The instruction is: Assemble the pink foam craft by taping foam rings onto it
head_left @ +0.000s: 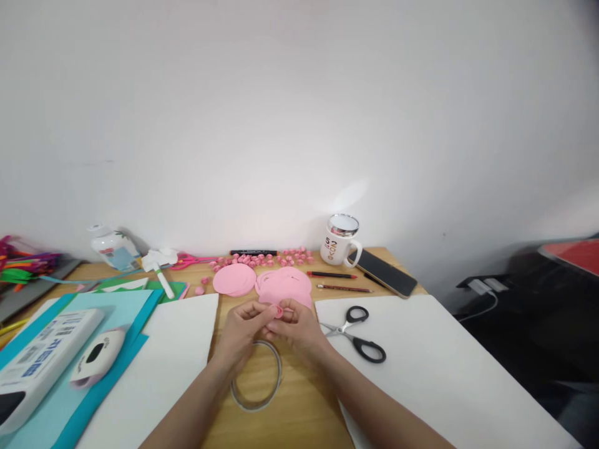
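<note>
My left hand (243,329) and my right hand (299,327) meet over the wooden table (299,411), fingertips pinched together on a small pink rolled paper piece (279,310). Just beyond them lie pink paper circles (262,282) in two overlapping piles. A row of several small pink paper rolls (266,257) lies behind the circles. Under my wrists rests a ring of clear tape (257,380). Black-handled scissors (358,333) lie shut just right of my right hand.
White sheets (440,368) flank the hands left and right. Blue paper, a white box (42,358) and a punch (96,358) sit at left. A mug (340,240), phone (386,272), two pencils (337,280), a marker (253,252) and a glue bottle (110,244) stand along the wall.
</note>
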Available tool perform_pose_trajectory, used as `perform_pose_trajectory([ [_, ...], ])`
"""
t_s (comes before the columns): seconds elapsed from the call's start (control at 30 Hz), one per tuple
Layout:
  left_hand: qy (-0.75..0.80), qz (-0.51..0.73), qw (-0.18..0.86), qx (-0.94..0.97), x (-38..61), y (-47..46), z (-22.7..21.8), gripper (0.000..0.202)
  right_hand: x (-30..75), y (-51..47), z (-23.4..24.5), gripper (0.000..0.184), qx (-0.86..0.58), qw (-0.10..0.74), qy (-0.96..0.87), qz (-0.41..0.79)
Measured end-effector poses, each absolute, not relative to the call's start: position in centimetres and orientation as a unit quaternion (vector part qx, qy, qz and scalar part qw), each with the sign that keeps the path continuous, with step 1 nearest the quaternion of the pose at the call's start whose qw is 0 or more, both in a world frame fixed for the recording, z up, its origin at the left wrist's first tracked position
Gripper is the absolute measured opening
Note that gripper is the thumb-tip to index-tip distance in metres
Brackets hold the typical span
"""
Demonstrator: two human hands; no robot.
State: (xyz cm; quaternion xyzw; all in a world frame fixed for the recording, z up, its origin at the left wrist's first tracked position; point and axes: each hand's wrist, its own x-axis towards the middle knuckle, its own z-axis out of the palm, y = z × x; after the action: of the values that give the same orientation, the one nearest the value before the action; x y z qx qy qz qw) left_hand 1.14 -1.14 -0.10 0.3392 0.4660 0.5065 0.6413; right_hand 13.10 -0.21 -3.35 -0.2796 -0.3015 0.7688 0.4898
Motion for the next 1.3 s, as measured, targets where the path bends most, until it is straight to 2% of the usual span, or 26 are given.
perform_pose_trajectory([
  [0.2, 0.478, 0.511, 0.617, 0.361, 0.9, -1.0, -0.5, 0.018, 13.6, 0.0, -3.3, 0.036, -0.307, 0.470, -0.354, 0.748],
  [0.37, 0.496, 0.517, 0.579, 0.390, 0.8, -0.9, -0.3, 0.027, 14.2, 0.4, -3.3, 0.040, -0.335, 0.456, -0.367, 0.738],
  [0.53, 0.517, 0.519, 0.549, 0.403, 0.7, -0.8, 0.0, 0.023, 14.3, 0.2, -2.6, 0.039, -0.361, 0.458, -0.395, 0.709],
  [0.73, 0.526, 0.507, 0.532, 0.428, 0.7, -0.8, 0.2, 0.030, 14.9, 0.3, -1.8, 0.036, -0.395, 0.431, -0.430, 0.688],
  [0.93, 0.558, 0.514, 0.494, 0.423, 0.7, -0.7, 0.4, 0.021, 15.3, 0.5, -2.1, 0.031, -0.383, 0.466, -0.429, 0.673],
  [1.17, 0.541, 0.506, 0.498, 0.450, 0.6, -0.7, -0.5, 0.028, 15.1, 0.1, -1.5, 0.030, -0.379, 0.479, -0.440, 0.658],
  [1.3, 0.535, 0.483, 0.470, 0.509, 0.6, -0.7, -0.3, 0.018, 15.0, 0.1, -1.3, 0.029, -0.370, 0.488, -0.438, 0.658],
])
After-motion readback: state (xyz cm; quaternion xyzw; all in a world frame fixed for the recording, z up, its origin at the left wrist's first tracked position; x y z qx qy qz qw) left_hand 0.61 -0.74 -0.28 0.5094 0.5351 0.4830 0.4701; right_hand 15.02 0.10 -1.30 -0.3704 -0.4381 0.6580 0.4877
